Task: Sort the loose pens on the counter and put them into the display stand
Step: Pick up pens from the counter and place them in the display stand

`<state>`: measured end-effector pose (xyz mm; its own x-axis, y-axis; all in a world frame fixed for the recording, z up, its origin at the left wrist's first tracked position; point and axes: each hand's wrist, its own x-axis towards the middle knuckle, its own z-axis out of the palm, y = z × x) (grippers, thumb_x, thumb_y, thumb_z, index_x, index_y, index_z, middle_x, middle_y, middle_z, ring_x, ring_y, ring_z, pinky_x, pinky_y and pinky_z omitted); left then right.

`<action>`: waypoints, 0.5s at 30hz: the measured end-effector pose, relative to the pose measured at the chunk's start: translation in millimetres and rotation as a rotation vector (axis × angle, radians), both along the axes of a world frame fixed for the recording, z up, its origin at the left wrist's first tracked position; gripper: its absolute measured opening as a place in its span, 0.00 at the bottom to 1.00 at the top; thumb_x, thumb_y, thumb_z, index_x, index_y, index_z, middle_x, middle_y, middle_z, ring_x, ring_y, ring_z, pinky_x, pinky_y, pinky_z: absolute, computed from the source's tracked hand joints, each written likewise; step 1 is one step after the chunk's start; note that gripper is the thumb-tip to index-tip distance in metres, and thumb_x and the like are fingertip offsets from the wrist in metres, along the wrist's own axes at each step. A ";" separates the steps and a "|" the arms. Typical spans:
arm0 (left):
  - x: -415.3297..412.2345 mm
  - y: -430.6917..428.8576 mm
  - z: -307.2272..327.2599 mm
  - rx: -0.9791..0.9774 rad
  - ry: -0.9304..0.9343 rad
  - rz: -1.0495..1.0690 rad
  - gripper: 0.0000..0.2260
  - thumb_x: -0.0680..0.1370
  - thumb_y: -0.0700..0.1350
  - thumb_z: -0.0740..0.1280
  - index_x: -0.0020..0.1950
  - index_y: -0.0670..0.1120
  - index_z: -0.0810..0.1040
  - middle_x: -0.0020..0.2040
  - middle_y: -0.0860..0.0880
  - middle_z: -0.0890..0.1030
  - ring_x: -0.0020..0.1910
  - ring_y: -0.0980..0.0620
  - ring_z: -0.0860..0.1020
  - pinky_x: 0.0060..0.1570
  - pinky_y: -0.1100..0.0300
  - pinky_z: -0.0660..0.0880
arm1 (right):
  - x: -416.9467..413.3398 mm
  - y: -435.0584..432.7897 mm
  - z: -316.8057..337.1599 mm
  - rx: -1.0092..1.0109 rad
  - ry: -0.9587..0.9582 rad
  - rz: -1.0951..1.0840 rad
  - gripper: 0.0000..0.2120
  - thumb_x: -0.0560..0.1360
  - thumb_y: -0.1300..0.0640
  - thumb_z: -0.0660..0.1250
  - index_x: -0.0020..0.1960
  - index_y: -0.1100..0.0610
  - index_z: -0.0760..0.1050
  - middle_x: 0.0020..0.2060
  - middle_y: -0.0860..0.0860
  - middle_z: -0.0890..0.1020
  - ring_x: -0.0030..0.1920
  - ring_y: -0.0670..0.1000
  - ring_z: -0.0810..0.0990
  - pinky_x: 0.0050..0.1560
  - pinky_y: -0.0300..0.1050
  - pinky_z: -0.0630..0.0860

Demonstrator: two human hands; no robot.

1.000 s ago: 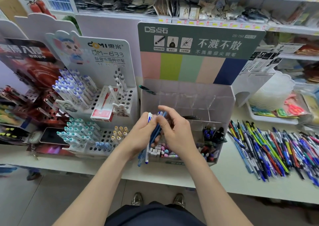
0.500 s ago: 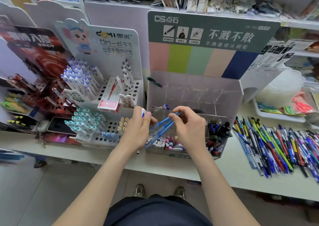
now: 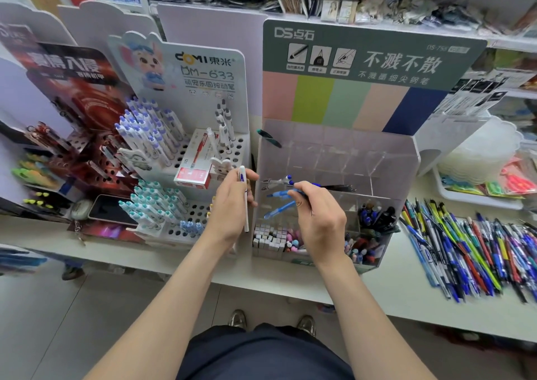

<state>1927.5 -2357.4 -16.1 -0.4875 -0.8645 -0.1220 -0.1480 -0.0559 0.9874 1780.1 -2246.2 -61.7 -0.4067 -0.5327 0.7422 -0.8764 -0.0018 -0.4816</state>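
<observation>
Blue pens: a pair of slim blue plastic pens (image 3: 279,195) hangs over the middle tier of the stand, their free ends pointing left and slightly down.
Right grip: the right hand (image 3: 318,220) has its fingers curled, thumb and forefinger pinching the pair at its right end, so both pens stick out to the left of the fingertips.
White pen: a white plastic pen with a blue cap (image 3: 244,205) stands nearly upright, just left of the stand's left wall.
Left grip: the left hand (image 3: 231,208) is curled round the white pen's middle; the cap shows above the thumb and the lower end below the palm.
Stand: the clear acrylic display stand (image 3: 406,161) has stepped rows of compartments. A blue-tipped pen (image 3: 280,181) and a black pen (image 3: 340,188) lie across its middle tier, just behind the held pair.
Loose pens: a heap of many-coloured pens (image 3: 470,249) lies on the white surface (image 3: 392,292) to the stand's right, well apart from both hands.
Neighbour: a white perforated pen rack (image 3: 200,208) stands to the left.
</observation>
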 end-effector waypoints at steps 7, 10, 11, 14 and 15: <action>-7.8 -2.7 10.6 -0.341 0.063 -0.006 0.10 0.87 0.42 0.63 0.65 0.52 0.79 0.58 0.50 0.82 0.57 0.49 0.82 0.58 0.58 0.78 | -2.2 1.7 -7.0 0.113 0.193 0.138 0.06 0.80 0.69 0.73 0.56 0.64 0.83 0.48 0.55 0.85 0.46 0.55 0.82 0.51 0.48 0.80; -12.0 -3.3 11.0 -0.429 0.085 0.024 0.09 0.86 0.41 0.66 0.65 0.50 0.80 0.56 0.52 0.83 0.55 0.47 0.83 0.56 0.56 0.79 | -1.3 0.7 -30.2 0.285 0.147 0.182 0.07 0.79 0.69 0.73 0.55 0.62 0.82 0.47 0.53 0.84 0.46 0.54 0.81 0.47 0.50 0.80; -13.4 -2.3 10.4 -0.440 0.096 0.025 0.09 0.86 0.41 0.67 0.65 0.50 0.80 0.56 0.53 0.83 0.56 0.46 0.83 0.56 0.54 0.80 | -0.7 -0.2 -37.1 0.349 0.120 0.191 0.06 0.78 0.67 0.74 0.54 0.61 0.82 0.46 0.52 0.84 0.46 0.54 0.82 0.46 0.51 0.81; -17.7 1.7 8.6 -0.490 0.089 0.045 0.09 0.85 0.39 0.68 0.64 0.48 0.81 0.56 0.54 0.83 0.55 0.47 0.84 0.56 0.54 0.82 | -2.7 -1.5 -44.5 0.471 -0.011 0.183 0.05 0.79 0.62 0.75 0.55 0.59 0.83 0.47 0.52 0.85 0.45 0.53 0.83 0.46 0.54 0.83; -19.3 3.2 9.0 -0.510 0.078 0.057 0.09 0.84 0.38 0.69 0.64 0.47 0.81 0.55 0.54 0.83 0.55 0.48 0.84 0.55 0.55 0.82 | -3.6 -1.0 -42.4 0.497 -0.083 0.179 0.07 0.79 0.61 0.75 0.57 0.58 0.84 0.48 0.51 0.86 0.46 0.52 0.84 0.49 0.53 0.83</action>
